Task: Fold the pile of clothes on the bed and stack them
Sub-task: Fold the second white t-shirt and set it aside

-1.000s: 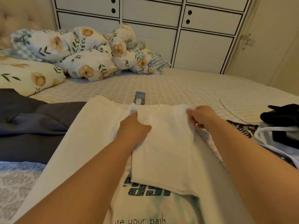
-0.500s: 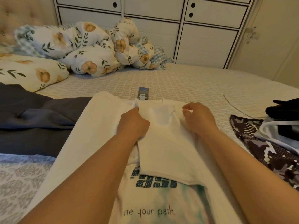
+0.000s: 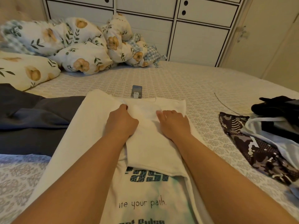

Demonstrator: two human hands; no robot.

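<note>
Patterned bedding (image 3: 186, 81) stretches beyond our hands. Beneath them lies the white T-shirt (image 3: 145, 191), soft, light, limp. Our left hand (image 3: 121, 123) pinches its folded-in panel; our right hand (image 3: 174, 123) presses flat, fingers relaxed. We judge the shoulder edges best to grasp.

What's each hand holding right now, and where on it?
Left hand grips the folded-over sleeve flap of the white T-shirt near the collar end. Right hand lies flat on the same flap, pressing it, gripping nothing.
</note>
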